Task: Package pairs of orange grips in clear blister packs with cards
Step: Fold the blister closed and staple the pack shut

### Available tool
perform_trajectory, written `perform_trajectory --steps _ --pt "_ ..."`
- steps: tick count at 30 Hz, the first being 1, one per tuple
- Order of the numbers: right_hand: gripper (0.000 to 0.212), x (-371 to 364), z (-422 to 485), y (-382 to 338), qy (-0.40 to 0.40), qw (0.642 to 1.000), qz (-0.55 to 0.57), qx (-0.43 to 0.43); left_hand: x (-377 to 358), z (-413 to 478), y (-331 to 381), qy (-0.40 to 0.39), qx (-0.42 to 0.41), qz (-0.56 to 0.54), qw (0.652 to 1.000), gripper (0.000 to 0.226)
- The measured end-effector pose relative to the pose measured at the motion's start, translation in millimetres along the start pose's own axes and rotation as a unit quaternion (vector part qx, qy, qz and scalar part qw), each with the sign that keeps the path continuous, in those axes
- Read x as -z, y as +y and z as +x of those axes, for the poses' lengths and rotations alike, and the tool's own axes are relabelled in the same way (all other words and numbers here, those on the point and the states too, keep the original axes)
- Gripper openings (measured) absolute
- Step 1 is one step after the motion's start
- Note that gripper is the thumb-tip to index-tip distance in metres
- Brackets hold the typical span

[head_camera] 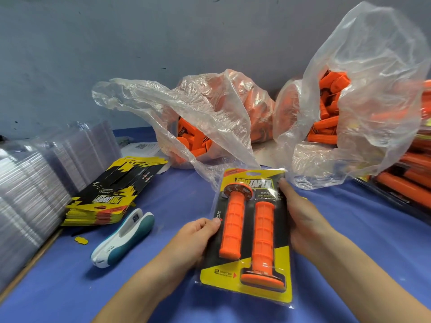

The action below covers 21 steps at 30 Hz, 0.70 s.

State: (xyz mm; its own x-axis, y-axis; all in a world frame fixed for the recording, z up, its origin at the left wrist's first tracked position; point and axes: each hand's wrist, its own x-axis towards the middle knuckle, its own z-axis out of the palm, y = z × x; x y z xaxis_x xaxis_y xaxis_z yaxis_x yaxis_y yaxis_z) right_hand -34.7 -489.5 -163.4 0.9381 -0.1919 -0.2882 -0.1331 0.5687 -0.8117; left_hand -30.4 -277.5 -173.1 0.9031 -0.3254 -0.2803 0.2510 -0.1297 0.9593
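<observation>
Over the blue table (349,229), front and centre, the filled blister pack (250,229) is held up in both hands. The left grip (198,238) pinches the pack's left edge, thumb on the front. The right grip (303,220) holds the right edge, with one fingertip up near the top corner. So both are closed on the pack.

Inside, two orange grips (233,224) sit side by side over the yellow and black card. One has its flange up, the other has it down.

Off to the left there's a stack of cards (112,194), a pile of clear blister shells (35,183) and a white and teal hand tool (123,238) lying flat. Two clear bags (210,117) stuffed with loose orange pieces sit at the back. Finished packs (408,183) are piled at the right edge.
</observation>
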Motion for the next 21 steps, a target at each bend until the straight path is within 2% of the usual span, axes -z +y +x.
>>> perform_trajectory --steps 4,7,9,11,13,17,19,21 --pt "0.046 -8 -4 5 -0.040 0.997 -0.053 -0.037 1 10 7 0.039 -0.015 -0.053 0.998 0.050" --pt "0.042 -15 -5 7 -0.055 0.994 -0.086 -0.028 5 21 10 0.072 -0.012 -0.099 0.992 0.060" --pt "0.040 -18 -4 7 -0.055 0.992 -0.110 -0.011 7 25 13 0.089 -0.017 -0.055 0.994 0.062" --pt "0.042 -19 -3 8 -0.050 0.990 -0.135 -0.015 10 29 17 0.131 -0.045 0.042 0.989 0.062" --pt "0.045 -21 -3 8 -0.055 0.985 -0.161 -0.032 16 34 20 0.152 -0.075 0.064 0.983 0.055" --pt "0.042 -21 -1 -1 -0.098 0.983 -0.149 -0.032 19 39 27 0.013 -0.038 -0.133 0.990 0.047" --pt "0.040 -23 -2 -6 -0.127 0.979 -0.153 -0.039 16 38 29 -0.035 -0.025 -0.172 0.984 0.045" --pt "0.037 -25 -2 -9 -0.140 0.979 -0.140 -0.051 12 41 31 -0.050 -0.023 -0.199 0.979 0.048"
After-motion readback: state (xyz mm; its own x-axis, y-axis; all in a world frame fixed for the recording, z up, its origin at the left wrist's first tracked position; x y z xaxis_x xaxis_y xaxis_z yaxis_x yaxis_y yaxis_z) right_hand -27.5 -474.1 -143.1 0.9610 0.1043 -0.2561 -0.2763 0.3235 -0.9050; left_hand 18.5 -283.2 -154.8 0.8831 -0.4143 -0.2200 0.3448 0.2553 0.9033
